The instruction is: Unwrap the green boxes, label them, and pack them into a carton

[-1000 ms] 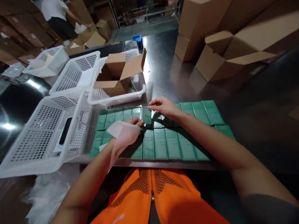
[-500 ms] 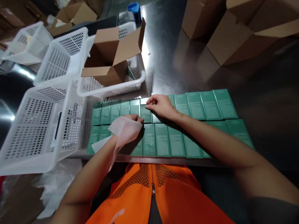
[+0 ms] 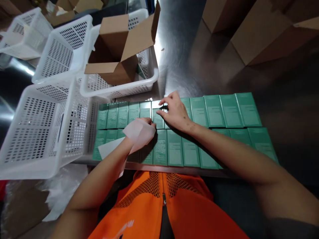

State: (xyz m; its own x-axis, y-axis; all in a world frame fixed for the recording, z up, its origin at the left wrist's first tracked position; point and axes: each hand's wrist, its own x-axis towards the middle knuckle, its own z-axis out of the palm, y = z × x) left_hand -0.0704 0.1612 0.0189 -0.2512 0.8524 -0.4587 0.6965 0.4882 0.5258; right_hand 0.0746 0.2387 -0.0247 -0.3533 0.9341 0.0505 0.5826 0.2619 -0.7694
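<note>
- Since the earlier frame our right hand point(image 3: 175, 113) has slid a little further up the back row, its fingers now flatter on the cartons; our left hand point(image 3: 143, 127) has scarcely shifted.
- Right hand: fingers loosely spread and laid on the green carton point(image 3: 158, 117) near the middle of the back row; it pins the carton down rather than pinching it.
- Left hand: fingers curled together, pinching a white backing sheet point(image 3: 136, 134) that drapes over the wrist; the fingertips touch the same carton's near left corner.
- Green cartons point(image 3: 224, 111): two rows lying flat, edge to edge, at the near edge of the steel table point(image 3: 179, 66).
- Handling, as we judge it: the cartons look light, stiff and smooth-faced, likely to skid on steel and to dent at the corners; best taken by the long side edges, thumb opposite fingers.
- Surroundings: white perforated baskets point(image 3: 37, 132) just left of the rows; an open cardboard box point(image 3: 119, 49) stands in the basket behind them.
</note>
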